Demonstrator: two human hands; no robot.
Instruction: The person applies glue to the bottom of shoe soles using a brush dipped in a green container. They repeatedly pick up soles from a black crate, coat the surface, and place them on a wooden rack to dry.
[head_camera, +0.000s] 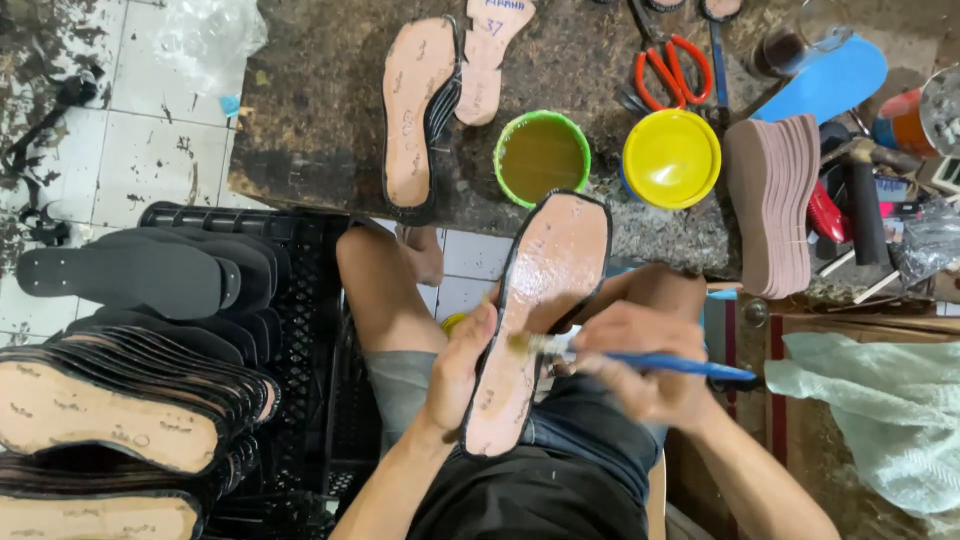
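Gluing a shoe sole over the lap

Left hand (462, 365) grips the sole (535, 320); right hand (640, 360) is closed on a blue-handled brush (640, 358). The upper part looks glossy, the heel dry. One sole (415, 115) lies on the desk (320, 110) beside the green glue pot (541, 157).

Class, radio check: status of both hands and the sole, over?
Left hand grips the shoe sole by its edge. Right hand holds a blue-handled brush, bristles on the glossy sole. Nothing in the way.

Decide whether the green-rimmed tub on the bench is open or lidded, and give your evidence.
Open. The green-rimmed tub has no lid, and its yellowish liquid shows from above.
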